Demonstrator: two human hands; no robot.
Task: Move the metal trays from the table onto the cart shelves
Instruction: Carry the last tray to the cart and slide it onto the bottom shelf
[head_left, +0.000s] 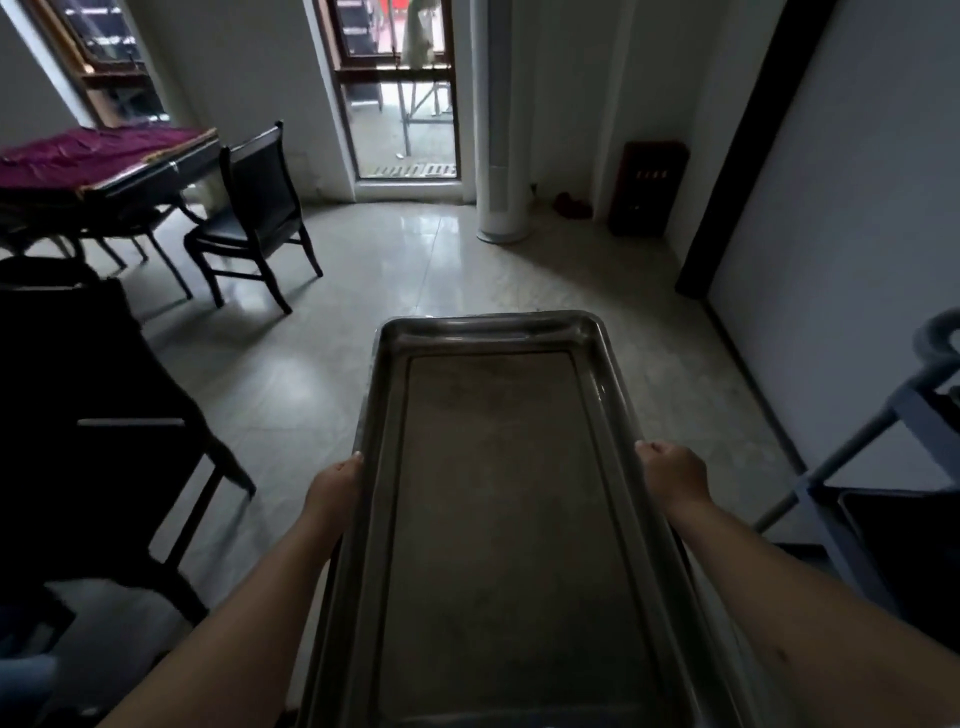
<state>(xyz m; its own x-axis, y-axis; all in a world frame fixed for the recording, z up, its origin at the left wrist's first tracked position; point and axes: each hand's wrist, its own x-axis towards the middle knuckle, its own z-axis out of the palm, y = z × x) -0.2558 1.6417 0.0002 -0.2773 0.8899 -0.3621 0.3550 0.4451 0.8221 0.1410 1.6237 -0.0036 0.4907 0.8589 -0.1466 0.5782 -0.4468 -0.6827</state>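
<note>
A long rectangular metal tray (498, 519) is held level in front of me, its short end pointing away over the floor. My left hand (335, 486) grips its left rim and my right hand (672, 475) grips its right rim, both about midway along. A second rim edge seems to show under the tray near my left forearm; I cannot tell whether it is another tray. The grey cart (883, 441) stands at the right edge, its handle and shelf frame partly in view.
A dark table or chair (93, 415) stands close on my left. Further back left are a black chair (254, 218) and a table with a purple cloth (104, 156). A white column unit (501, 156) and a glass door lie ahead. Tiled floor stretches in front.
</note>
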